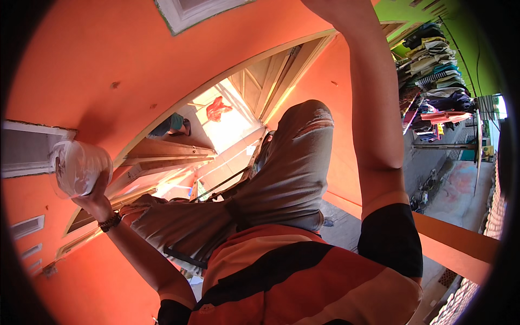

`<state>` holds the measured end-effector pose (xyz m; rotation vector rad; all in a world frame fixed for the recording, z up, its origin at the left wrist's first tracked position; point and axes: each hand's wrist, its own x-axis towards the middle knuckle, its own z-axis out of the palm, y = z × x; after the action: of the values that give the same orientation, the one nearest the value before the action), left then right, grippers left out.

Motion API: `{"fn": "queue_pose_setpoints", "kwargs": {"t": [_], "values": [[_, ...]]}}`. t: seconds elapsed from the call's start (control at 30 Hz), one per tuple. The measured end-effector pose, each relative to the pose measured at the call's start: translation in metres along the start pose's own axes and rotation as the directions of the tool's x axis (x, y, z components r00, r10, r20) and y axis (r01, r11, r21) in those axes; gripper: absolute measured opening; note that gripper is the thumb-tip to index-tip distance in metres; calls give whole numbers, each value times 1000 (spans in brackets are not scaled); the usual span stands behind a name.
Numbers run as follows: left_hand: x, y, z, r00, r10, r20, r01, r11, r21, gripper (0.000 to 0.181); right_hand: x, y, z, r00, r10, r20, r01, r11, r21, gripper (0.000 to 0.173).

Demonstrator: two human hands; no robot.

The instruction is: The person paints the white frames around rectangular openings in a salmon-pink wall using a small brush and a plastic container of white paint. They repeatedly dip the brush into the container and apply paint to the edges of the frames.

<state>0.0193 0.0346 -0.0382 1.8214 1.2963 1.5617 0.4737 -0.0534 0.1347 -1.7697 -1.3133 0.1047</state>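
My left hand (95, 201) holds a clear plastic tub (81, 168) from its lower side. White matter, perhaps paint, coats the inside of the tub. The tub is beside a white-framed recess (36, 170) in the orange wall (122, 69); the picture does not settle whether they touch. My right arm (375, 105) reaches upward, and its hand passes out of view beyond the top edge. Another white frame (183, 20) is set in the wall near the top of the view. Beneath me are my bent legs (280, 178) in torn grey trousers.
Dark rails, perhaps a ladder (221, 185), show below my legs. Wooden doors (272, 77) stand open in an arched doorway. A person's leg (176, 126) and a red plastic bag (218, 109) are down on the floor. Many clothes (438, 81) hang at the right.
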Motion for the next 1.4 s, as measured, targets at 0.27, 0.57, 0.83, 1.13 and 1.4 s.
{"fn": "queue_pose_setpoints", "kwargs": {"t": [0.27, 0.57, 0.83, 1.13, 1.4], "values": [[-1, -4, -4, 1000, 1, 11, 0, 999, -52, 91, 12, 16, 18, 998, -3, -69, 5, 1000, 24, 34], [-1, 1, -5, 999, -8, 44, 8, 1000, -4, 93, 19, 27, 19, 998, 45, -48, -42, 997, 72, 33], [-3, 2, -4, 999, -25, 33, 26, 999, -31, 92, 11, 21, 17, 995, 98, -26, -92, 982, 167, 27], [0, 2, 0, 1000, -22, 21, 23, 998, -52, 93, 9, 21, 10, 992, 117, -47, -104, 971, 215, 27], [2, 10, 10, 1000, -15, 8, 15, 1000, -20, 91, 16, 35, 8, 998, 34, -52, -18, 960, 280, 27]]}}
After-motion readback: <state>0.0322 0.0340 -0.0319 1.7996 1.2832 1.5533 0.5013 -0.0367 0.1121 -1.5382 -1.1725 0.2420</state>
